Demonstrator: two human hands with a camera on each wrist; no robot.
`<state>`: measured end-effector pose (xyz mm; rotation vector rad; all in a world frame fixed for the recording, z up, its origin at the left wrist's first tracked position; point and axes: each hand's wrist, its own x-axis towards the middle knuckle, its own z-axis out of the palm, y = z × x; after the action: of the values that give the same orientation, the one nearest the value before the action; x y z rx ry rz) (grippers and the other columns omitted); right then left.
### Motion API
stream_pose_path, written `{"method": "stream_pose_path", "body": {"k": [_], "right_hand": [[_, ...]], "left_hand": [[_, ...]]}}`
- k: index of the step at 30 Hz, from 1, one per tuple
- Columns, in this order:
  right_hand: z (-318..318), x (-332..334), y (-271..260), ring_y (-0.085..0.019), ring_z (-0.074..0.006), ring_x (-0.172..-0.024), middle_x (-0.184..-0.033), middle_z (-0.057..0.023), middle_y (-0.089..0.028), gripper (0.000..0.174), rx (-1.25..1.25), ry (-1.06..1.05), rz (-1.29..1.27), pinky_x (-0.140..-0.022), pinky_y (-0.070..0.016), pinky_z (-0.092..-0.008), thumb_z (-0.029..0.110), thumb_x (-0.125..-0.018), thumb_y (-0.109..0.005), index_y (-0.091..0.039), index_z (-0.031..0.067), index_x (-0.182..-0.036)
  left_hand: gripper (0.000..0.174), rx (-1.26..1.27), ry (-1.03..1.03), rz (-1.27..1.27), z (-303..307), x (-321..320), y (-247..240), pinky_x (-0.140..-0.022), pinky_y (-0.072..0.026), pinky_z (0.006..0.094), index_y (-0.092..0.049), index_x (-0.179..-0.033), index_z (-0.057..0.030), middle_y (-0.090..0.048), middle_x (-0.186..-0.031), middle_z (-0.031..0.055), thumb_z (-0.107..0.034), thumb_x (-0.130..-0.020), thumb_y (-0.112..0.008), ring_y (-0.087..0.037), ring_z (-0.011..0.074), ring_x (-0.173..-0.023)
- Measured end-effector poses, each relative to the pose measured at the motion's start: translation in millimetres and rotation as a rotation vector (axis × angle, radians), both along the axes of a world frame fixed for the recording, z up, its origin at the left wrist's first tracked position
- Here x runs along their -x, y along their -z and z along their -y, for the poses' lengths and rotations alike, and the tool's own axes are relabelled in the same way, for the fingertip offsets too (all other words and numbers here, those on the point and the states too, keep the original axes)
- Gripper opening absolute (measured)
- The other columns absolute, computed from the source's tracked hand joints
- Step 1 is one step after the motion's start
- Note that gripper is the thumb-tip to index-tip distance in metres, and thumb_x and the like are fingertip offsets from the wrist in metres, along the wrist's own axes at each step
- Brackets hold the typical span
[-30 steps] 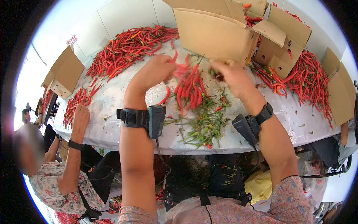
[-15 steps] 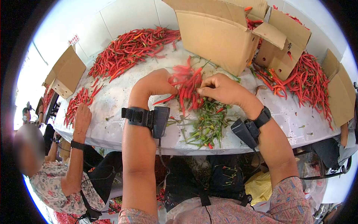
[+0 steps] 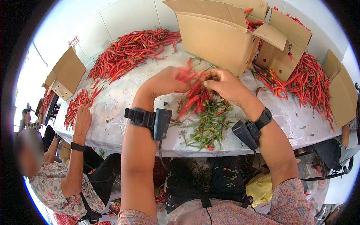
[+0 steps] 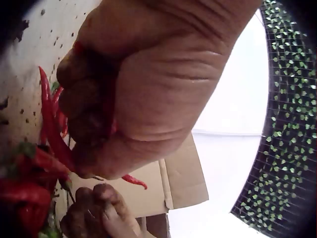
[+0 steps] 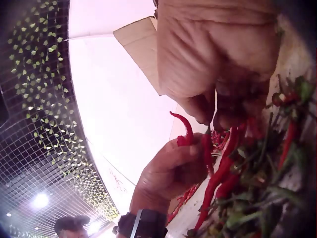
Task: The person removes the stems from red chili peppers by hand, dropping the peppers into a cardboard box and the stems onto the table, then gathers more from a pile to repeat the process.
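Observation:
My left hand [image 3: 165, 81] curls round a few red chilies; in the left wrist view a red tip [image 4: 136, 182] pokes out past its fingers. Close by on its right, my right hand [image 3: 225, 85] has thumb and fingers together. The right wrist view shows it pinching the green stem [image 5: 207, 130] of a chili [image 5: 207, 153] that the left hand grips. Below both hands lies a small heap of red chilies [image 3: 194, 100], partly hidden by them. Green stems [image 3: 206, 129] are piled nearer the table's front edge.
A big chili heap [image 3: 131, 50] lies at the back left, another [image 3: 309, 84] at the right. Cardboard boxes [image 3: 213, 39] stand behind my hands. At the left, another person's hand [image 3: 81, 120] is by a smaller chili pile [image 3: 80, 98] and an open box [image 3: 66, 73].
My right hand has come in from the right to meet the left over the chilies. The left hand has shifted slightly toward me and to the right, chilies in its grip.

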<state>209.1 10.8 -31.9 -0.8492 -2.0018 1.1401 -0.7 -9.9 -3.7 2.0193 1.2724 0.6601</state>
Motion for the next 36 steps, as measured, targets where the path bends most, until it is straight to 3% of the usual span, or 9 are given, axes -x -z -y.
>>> {"method": "stream_pose_path", "body": {"k": [4,9,18,22,24,29,31,33,36], "right_hand": [[8.9,-1.6,-13.2,-0.049,-0.0063,-0.057,-0.073,0.0015,-0.055,0.014,0.214,0.002,-0.168,-0.051,-0.0388,-0.0211,0.014,-0.081,-0.061,-0.057,0.0025,-0.089],[4.9,-4.2,-13.3,-0.048,-0.006,-0.055,-0.07,0.0021,-0.054,0.013,0.299,0.036,-0.222,-0.049,-0.0373,-0.0191,0.016,-0.08,-0.063,-0.057,0.0056,-0.086],[5.2,-3.7,-12.8,-0.049,-0.0061,-0.056,-0.071,0.0012,-0.054,0.012,0.305,0.006,-0.355,-0.05,-0.0383,-0.0193,0.015,-0.081,-0.062,-0.057,0.0059,-0.087],[6.2,-4.5,-14.5,-0.049,-0.0066,-0.056,-0.072,0.0009,-0.055,0.01,0.315,0.069,-0.438,-0.05,-0.0388,-0.0204,0.014,-0.082,-0.06,-0.057,0.0059,-0.087],[5.7,-4.6,-15.1,-0.049,-0.0066,-0.057,-0.072,0.0007,-0.055,0.01,0.314,0.091,-0.457,-0.05,-0.0387,-0.0208,0.014,-0.083,-0.059,-0.056,0.0058,-0.087],[6.0,-4.1,-15.2,-0.049,-0.0072,-0.057,-0.071,-0.0004,-0.055,0.01,0.3,0.142,-0.55,-0.051,-0.0384,-0.0217,0.014,-0.083,-0.059,-0.056,0.0054,-0.086],[0.7,-5.2,-12.1,-0.058,-0.0121,-0.062,-0.078,-0.0052,-0.06,0.017,0.257,0.114,-0.584,-0.051,-0.0464,-0.0235,0.014,-0.08,-0.061,-0.056,0.0005,-0.088],[-0.4,-5.1,-10.3,-0.058,-0.0119,-0.062,-0.077,-0.005,-0.06,0.016,0.247,0.115,-0.584,-0.051,-0.0462,-0.0236,0.014,-0.08,-0.061,-0.057,0.0005,-0.087],[3.5,-3.9,-13.8,-0.057,-0.011,-0.06,-0.075,-0.0046,-0.06,0.015,0.202,0.125,-0.545,-0.051,-0.0457,-0.0235,0.014,-0.08,-0.06,-0.058,0.0005,-0.084]], "left_hand": [[0.021,-0.008,0.043,0.077,-1.1,-6.7,0.5,-0.047,-0.0319,0.0224,-0.061,-0.092,-0.0036,-0.046,-0.058,-0.0067,-0.014,-0.075,-0.06,-0.039,0.0041,-0.052],[0.019,0.178,-0.009,0.218,2.4,-10.4,-1.3,-0.04,-0.0215,0.0204,-0.062,-0.093,-0.0061,-0.043,-0.056,-0.0076,-0.015,-0.077,-0.06,-0.032,0.0017,-0.045],[0.012,0.339,0.149,0.543,-3.4,-15.5,7.2,-0.04,-0.0212,0.0191,-0.057,-0.09,-0.0073,-0.041,-0.057,-0.0078,-0.018,-0.085,-0.055,-0.03,0.0025,-0.044],[0.015,0.337,0.051,0.624,-4.0,-22.6,8.1,-0.04,-0.0224,0.019,-0.056,-0.087,-0.0076,-0.042,-0.059,-0.0077,-0.021,-0.09,-0.052,-0.031,0.0021,-0.045],[0.016,0.165,-0.012,0.59,-9.0,-23.5,12.5,-0.041,-0.0243,0.0189,-0.057,-0.087,-0.0074,-0.043,-0.06,-0.0079,-0.021,-0.091,-0.049,-0.032,0.0017,-0.047],[0.014,0.078,-0.024,0.52,2.0,-32.2,1.7,-0.044,-0.0269,0.0187,-0.059,-0.089,-0.0065,-0.045,-0.061,-0.0078,-0.02,-0.087,-0.055,-0.035,0.0018,-0.05],[0.014,0.015,-0.051,0.458,5.6,-39.7,0.1,-0.045,-0.0279,0.0185,-0.059,-0.09,-0.0065,-0.047,-0.062,-0.0077,-0.02,-0.085,-0.057,-0.036,0.0018,-0.051],[0.015,-0.136,-0.078,0.445,4.7,-43.7,2.5,-0.047,-0.0289,0.0179,-0.06,-0.09,-0.0063,-0.049,-0.064,-0.0074,-0.018,-0.081,-0.06,-0.038,0.0012,-0.054],[0.016,-0.079,-0.08,0.493,5.2,-42.4,0.8,-0.048,-0.031,0.0175,-0.06,-0.092,-0.0063,-0.052,-0.067,-0.0068,-0.016,-0.08,-0.062,-0.041,0.0006,-0.057]]}}
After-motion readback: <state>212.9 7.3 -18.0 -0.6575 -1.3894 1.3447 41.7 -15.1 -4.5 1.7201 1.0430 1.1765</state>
